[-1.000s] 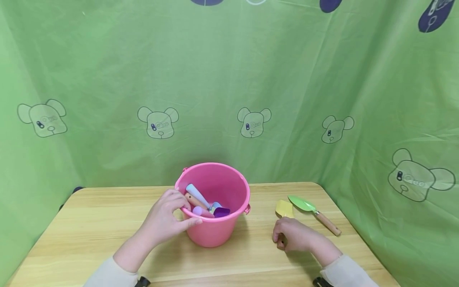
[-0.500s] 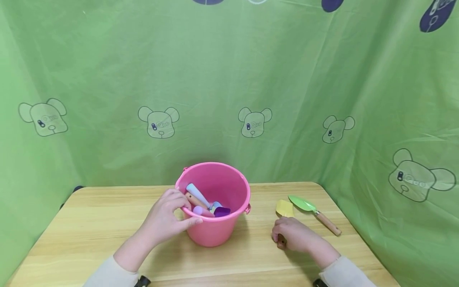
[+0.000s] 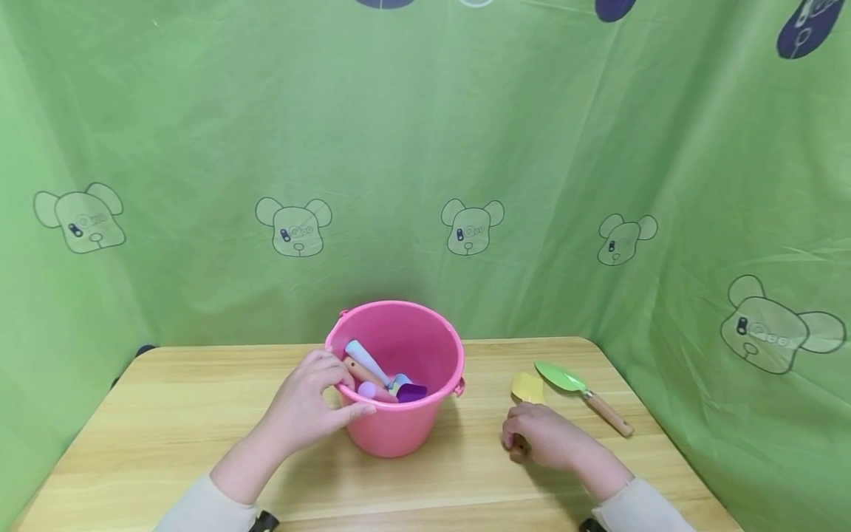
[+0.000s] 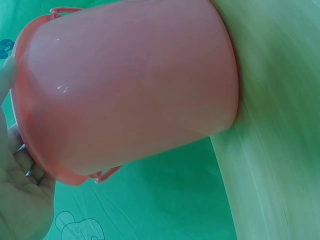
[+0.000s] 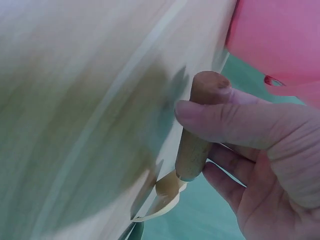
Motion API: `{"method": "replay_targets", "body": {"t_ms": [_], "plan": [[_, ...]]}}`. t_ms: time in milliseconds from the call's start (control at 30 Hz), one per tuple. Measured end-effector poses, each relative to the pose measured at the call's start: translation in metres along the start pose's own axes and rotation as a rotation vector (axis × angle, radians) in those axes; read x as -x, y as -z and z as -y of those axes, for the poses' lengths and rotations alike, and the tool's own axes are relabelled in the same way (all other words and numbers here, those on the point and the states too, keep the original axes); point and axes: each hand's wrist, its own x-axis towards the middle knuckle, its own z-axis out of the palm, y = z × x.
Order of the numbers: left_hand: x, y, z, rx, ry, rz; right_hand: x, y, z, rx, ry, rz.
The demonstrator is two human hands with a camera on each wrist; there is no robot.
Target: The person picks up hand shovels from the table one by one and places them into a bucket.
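Observation:
A pink bucket (image 3: 392,428) stands upright on the wooden table. At its near left rim my left hand (image 3: 302,403) holds on, thumb outside and fingers over the edge; the left wrist view shows the bucket's outer wall (image 4: 135,80) close up. To the right, my right hand (image 3: 548,437) pinches the wooden handle (image 5: 195,145) of a small yellow toy shovel (image 3: 528,386). In the right wrist view the thumb lies across the handle, which is tilted with its butt off the table. The yellow blade points away from me, partly hidden by the hand.
Inside the bucket lie several tools, among them a light blue handle (image 3: 362,357) and a purple scoop (image 3: 412,392). A green trowel (image 3: 561,377) with a wooden handle lies right of the yellow shovel. Green cloth (image 3: 392,148) hangs behind and beside the table (image 3: 199,399).
My right hand has shifted very slightly left with the shovel's handle. The left hand and the bucket stay where they were.

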Motion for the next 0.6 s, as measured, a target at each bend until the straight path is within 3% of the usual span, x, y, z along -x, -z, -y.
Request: {"method": "replay_targets", "body": {"t_ms": [600], "plan": [[0.0, 0.0, 0.0, -0.001, 0.01, 0.007, -0.005, 0.009, 0.013, -0.023, -0.022, -0.044]]}}
